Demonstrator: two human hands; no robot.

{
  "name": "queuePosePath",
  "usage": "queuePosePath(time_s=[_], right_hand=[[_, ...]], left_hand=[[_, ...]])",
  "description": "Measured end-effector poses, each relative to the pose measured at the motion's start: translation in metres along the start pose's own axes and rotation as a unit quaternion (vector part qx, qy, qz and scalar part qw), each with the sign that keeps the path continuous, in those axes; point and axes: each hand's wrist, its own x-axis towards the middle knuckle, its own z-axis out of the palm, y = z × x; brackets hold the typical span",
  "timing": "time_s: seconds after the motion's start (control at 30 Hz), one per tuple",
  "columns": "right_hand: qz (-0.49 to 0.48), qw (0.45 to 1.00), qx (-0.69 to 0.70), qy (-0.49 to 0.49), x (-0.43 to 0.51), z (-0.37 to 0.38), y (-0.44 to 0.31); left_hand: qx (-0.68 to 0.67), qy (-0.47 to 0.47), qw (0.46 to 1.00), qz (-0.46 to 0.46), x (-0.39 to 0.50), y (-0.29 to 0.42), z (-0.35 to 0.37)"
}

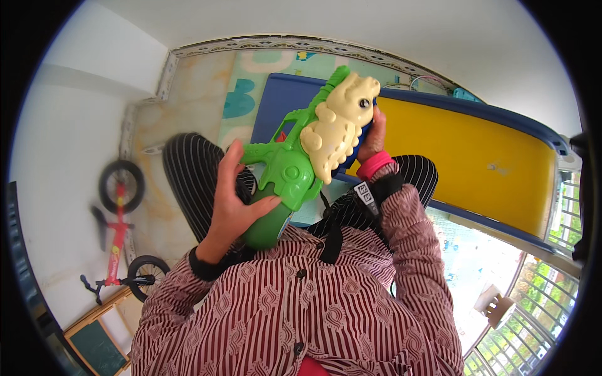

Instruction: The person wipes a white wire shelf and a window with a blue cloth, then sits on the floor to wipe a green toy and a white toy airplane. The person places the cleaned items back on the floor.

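Observation:
A green plastic toy water gun (292,176) with a cream dinosaur figure (335,127) on its side lies tilted across my lap, its nozzle end pointing away from me. A round, darker green tank (265,225) forms the end nearest my body. My right hand (374,136) grips the toy from the far right side, its fingers partly hidden behind the dinosaur and a blue part. My left hand (235,202) is spread at the left, the thumb against the green body by the tank and the fingers near the green handle (256,152).
A large blue-rimmed yellow plastic panel (461,160) stretches to the right. Patterned play mats (240,101) cover part of the marble-look floor (197,84). At left are a red balance bike (116,249) and a framed chalkboard (96,348). Barred windows (522,324) stand at lower right.

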Motion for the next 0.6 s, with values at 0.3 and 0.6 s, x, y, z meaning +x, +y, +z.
queuePosePath(time_s=[0.3, 0.6], right_hand=[[-0.096, 0.993, 0.055, 0.035, -0.009, -0.026, 0.001], [-0.087, 0.983, -0.120, 0.110, -0.012, 0.024, 0.000]], left_hand=[[-0.191, -0.255, 0.910, -0.265, 0.000, -0.010, -0.014], [-0.134, -0.193, 0.960, -0.154, 0.036, -0.032, 0.006]])
